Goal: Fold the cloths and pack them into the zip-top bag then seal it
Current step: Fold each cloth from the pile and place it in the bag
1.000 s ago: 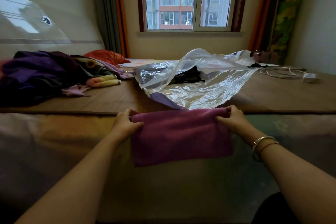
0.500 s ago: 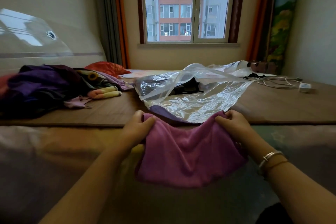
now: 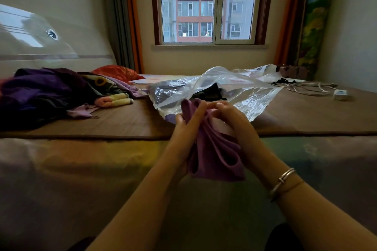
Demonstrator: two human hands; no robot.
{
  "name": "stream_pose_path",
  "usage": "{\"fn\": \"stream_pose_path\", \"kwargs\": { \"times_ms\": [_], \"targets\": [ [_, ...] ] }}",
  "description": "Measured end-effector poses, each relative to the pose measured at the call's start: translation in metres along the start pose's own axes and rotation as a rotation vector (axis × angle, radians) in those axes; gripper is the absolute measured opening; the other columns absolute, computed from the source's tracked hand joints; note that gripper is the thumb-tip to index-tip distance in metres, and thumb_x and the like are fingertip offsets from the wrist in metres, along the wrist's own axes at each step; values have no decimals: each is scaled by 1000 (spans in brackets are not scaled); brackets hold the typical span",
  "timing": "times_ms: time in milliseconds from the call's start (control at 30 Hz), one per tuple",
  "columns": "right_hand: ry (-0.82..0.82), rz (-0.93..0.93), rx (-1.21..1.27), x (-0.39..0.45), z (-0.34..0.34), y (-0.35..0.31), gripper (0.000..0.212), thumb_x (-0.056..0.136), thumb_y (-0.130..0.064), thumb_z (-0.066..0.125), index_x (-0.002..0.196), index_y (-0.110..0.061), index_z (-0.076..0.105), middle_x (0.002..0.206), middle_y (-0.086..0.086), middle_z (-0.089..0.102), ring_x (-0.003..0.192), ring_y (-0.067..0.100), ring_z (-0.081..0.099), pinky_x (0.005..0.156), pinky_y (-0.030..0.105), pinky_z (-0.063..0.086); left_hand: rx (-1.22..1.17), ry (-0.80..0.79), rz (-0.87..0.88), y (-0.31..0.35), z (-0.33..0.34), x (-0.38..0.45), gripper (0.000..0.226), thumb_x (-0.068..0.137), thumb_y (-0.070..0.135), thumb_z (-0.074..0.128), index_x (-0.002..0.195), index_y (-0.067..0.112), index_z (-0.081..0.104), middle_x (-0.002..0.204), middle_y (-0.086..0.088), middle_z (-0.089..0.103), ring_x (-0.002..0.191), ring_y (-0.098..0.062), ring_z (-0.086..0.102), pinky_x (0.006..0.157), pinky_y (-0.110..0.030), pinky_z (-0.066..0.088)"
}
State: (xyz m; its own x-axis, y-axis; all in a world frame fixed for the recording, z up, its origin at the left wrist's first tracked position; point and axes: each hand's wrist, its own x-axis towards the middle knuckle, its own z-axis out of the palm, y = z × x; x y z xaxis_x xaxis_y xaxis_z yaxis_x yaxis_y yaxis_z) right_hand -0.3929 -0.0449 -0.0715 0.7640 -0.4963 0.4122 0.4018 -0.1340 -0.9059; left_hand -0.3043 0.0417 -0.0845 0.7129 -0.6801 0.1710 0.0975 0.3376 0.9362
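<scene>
Dim room, daylight from window (image 3: 206, 4); soft blur, wide-angle edge bending.

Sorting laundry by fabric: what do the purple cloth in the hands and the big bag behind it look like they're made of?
Purple cloth: soft, matte, probably fleece or microfibre; it drapes in thick rounded folds without shine. Bag: thin clear plastic film, glossy; it crinkles, reflects window light, and dark items show through.
</scene>
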Motion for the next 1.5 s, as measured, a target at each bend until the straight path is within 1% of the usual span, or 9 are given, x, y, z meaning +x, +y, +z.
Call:
{"fn": "stream_pose_path", "kwargs": {
  "times_ms": [100,233,433,633,867,1067,1233,1333,1500],
  "targets": [
    [-69,3,149,3,-10,0,30,95,-11,37,95,-10,67,96,13,66,93,22,63,80,31,47,-45,23,27,-4,-2,2,84,65,41,78,131,1,45,113,-17,65,90,-24,70,69,-32,57],
    [211,75,-44,14,-36,11,23,89,-5,52,109,-14,57,114,8,64,96,20,61,71,29,48,-138,10,-27,-5,-3,0,26,91,21,51,112,6,55,84,-10,60,70,-20,60,61,-30,51],
    [-84,552,161,7,-56,14,28,88,-24,58,111,-10,66,97,9,73,81,20,69,73,29,57,33,88,71,-10,6,4,18,95,21,53,112,15,52,93,-5,64,80,-16,63,66,-30,53],
    [175,152,-207,31,-74,5,29,85,-12,67,109,-25,59,95,-1,67,84,14,64,66,24,53,747,474,492,-21,-13,26,31,88,34,64,112,20,49,118,-3,52,109,-21,49,83,-29,44],
    [-147,-248,-930,119,-87,-20,32,80,-4,66,97,-30,57,88,-11,61,85,13,58,81,34,48,1409,583,509,-3,-32,87,68,80,46,70,135,27,35,141,-1,37,123,-25,38,95,-33,39],
    [-160,-508,-1572,182,-56,29,32,72,-6,60,99,-22,65,105,2,60,102,29,51,80,39,39,1183,518,501,19,-47,131,7,91,25,61,96,21,59,97,0,64,94,-19,61,77,-34,52],
    [-40,-734,-1884,220,-13,57,16,60,-14,79,73,-17,71,106,9,62,96,30,54,73,40,48,927,544,597,51,-54,149,8,96,19,53,97,11,51,89,-4,59,81,-14,57,63,-19,41],
    [-208,-546,-1890,244,11,71,17,94,-18,52,101,-16,67,114,5,63,105,25,60,84,34,46,912,528,653,62,-59,155,6,97,19,51,94,15,47,85,-3,59,78,-11,57,64,-19,44],
    [-260,-435,-1701,290,25,93,24,95,-16,44,112,-20,61,110,5,67,99,26,64,81,34,48,922,531,660,70,-74,163,8,98,24,48,92,18,45,86,4,59,77,-5,58,58,-4,43]
  ]
}}
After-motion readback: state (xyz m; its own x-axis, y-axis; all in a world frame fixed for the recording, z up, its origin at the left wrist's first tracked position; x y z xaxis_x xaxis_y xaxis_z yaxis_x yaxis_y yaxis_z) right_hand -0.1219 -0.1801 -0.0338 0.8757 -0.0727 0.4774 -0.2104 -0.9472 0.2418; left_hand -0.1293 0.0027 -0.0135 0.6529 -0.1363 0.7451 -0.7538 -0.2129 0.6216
